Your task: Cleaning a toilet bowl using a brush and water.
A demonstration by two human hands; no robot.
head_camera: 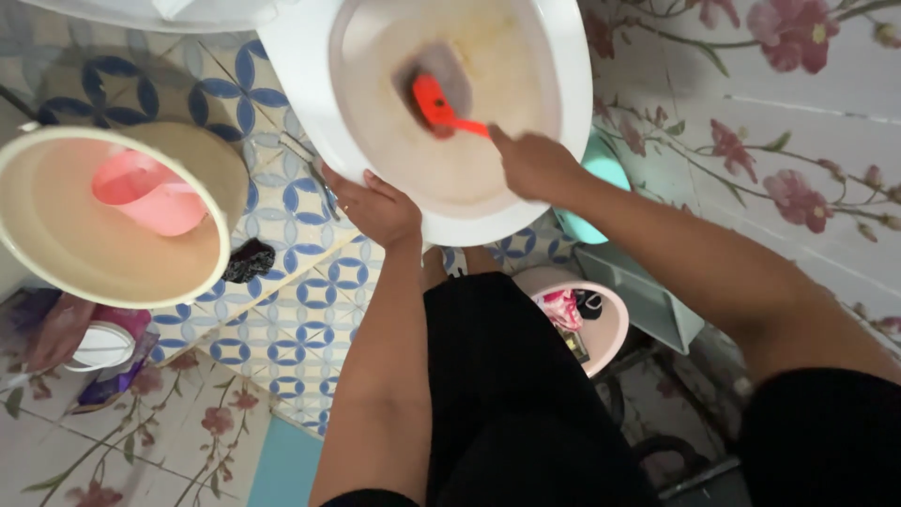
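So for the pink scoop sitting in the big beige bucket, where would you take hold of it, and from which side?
Probably by its rim, coming straight down from above. The pink scoop lies inside the beige bucket, whose walls block any sideways approach, and only the open top gives access. No handle can be made out in this view. Both hands are busy elsewhere: the left hand rests on the toilet rim and the right hand holds the red brush.

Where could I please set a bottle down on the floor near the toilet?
Bare blue-patterned tiles lie between the bucket, the dark rag and the person's left arm. The right side is crowded: a pink bin, a grey box and a teal tub fill the gap to the flowered wall.
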